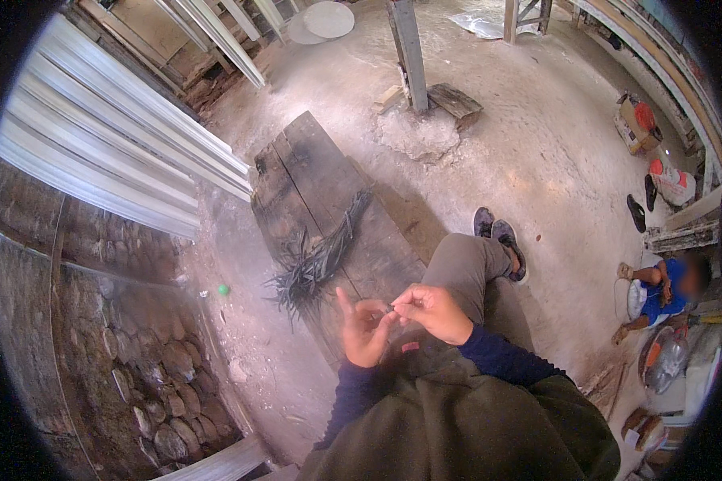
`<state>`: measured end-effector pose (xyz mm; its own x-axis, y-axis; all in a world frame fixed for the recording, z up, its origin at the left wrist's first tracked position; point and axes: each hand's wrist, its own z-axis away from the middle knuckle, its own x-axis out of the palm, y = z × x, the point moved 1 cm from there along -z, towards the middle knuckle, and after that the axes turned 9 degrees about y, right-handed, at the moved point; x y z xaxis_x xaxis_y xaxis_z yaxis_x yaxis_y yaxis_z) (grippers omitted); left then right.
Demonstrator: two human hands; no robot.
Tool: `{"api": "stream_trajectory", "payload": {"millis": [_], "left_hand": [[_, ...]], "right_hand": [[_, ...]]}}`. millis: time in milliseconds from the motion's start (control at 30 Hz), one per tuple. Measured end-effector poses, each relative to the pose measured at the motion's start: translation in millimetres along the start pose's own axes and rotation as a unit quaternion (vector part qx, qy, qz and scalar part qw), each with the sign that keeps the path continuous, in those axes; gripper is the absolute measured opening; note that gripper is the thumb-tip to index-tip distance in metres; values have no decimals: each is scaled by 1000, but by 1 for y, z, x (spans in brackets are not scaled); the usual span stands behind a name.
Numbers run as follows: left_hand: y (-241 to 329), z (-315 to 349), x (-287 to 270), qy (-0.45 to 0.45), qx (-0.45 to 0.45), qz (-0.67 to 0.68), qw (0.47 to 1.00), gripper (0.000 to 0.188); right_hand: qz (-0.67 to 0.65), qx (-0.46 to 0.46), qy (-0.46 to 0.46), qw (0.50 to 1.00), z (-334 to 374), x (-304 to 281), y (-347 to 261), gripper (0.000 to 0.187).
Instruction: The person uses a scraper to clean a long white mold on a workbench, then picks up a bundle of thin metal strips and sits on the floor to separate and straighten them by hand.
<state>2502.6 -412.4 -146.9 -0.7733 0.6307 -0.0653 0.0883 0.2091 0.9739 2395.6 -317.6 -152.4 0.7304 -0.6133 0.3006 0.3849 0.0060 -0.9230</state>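
Note:
Over my lap, my left hand [367, 330] and my right hand [435, 311] meet fingertip to fingertip. Each is closed in a pinch, with one finger of the left pointing up. Whatever lies between the fingertips is too small to make out. Just beyond them, a bundle of thin dark strips [326, 255] is spread across a worn wooden bench [297, 180], its frayed end toward the left. A small red piece [410, 346] shows below my hands, against my dark clothing.
Long pale strips [128, 132] hang at the left above a stone wall [164, 401]. A small green ball [223, 289] lies on the floor. Ahead rises a wooden post [409, 56]. A seated person in blue [672, 290] is at the right, near a cardboard box [635, 124].

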Motion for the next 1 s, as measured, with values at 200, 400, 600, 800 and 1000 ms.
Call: {"api": "stream_trajectory", "payload": {"millis": [200,400,600,800,1000], "left_hand": [[-9,-2,-4,10,-61,59,996,78],[5,-6,-6,-1,-236,216,947,42],[5,-9,-9,-23,-240,194,951,15],[12,-11,-4,28,-31,-2,999,13],[2,-7,-6,16,-97,31,995,10]], "right_hand": [[198,-144,-28,969,-8,0,14,11],[-331,224,-175,900,-7,0,8,14],[-447,259,-194,834,-6,-1,32,15],[-370,215,-95,899,-3,1,28,17],[-120,31,7,992,-2,2,15,22]]}}
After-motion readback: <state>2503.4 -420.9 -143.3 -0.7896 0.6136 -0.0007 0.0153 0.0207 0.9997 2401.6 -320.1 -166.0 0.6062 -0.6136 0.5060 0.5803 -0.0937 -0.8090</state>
